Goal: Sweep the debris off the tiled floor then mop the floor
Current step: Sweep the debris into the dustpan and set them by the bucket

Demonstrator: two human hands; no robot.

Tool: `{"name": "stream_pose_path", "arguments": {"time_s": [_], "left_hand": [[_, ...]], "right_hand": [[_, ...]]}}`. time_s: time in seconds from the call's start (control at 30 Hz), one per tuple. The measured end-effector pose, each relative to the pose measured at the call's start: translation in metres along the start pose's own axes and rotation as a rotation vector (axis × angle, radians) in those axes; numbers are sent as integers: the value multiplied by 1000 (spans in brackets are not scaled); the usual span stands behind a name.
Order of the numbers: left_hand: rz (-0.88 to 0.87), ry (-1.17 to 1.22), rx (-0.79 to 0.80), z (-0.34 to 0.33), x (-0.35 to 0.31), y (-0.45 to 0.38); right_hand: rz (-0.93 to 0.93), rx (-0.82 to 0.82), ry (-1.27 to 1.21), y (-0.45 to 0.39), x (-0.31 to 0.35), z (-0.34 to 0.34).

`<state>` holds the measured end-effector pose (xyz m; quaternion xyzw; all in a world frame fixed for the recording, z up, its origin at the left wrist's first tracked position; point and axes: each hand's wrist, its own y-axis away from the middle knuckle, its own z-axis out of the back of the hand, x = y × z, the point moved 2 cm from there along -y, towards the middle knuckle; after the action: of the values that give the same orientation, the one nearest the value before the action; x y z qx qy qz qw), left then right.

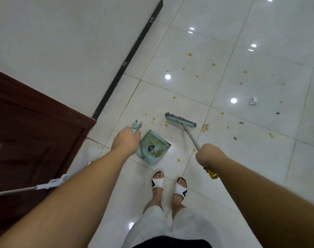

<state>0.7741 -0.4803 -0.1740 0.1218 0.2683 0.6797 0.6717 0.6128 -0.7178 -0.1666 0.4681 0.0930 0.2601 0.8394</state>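
glossy white tiled floor (251,144) is only partly swept imo: yellowish crumbs and bits of debris (213,64) scattered across several tiles ahead and to the right, plus a crumpled white scrap (253,100) well apart from me. the grey-handled mop (50,183) leans by the dark red wooden door (27,131), so mopping isn't started. my left hand (126,141) is wrapped round the pole of the pale teal plastic dustpan (155,145), which already has some crumbs in it. my right hand (209,155) is curled tight on the metal handle of the teal flat-headed broom (180,120), head down just beyond the pan.
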Motion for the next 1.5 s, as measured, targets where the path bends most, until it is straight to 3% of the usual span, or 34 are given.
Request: {"name": "stream_pose_path", "arguments": {"time_s": [0.3, 0.67, 0.87, 1.23, 1.5], "left_hand": [[-60, -14, 87, -11, -11, -47], [-73, 52, 132, -4, -10, -53], [-74, 69, 139, -4, -9, -46], [-279, -94, 155, -12, -62, -39], [-386, -198, 194, -33, -97, -44]], "right_hand": [[57, 34, 252, -19, 33, -19], [50, 116, 310, 24, 7, -33], [-56, 75, 172, 38, -18, -21], [-259, 8, -183, 24, -39, -16], [-230, 73, -131, 8, -18, -23]]}}
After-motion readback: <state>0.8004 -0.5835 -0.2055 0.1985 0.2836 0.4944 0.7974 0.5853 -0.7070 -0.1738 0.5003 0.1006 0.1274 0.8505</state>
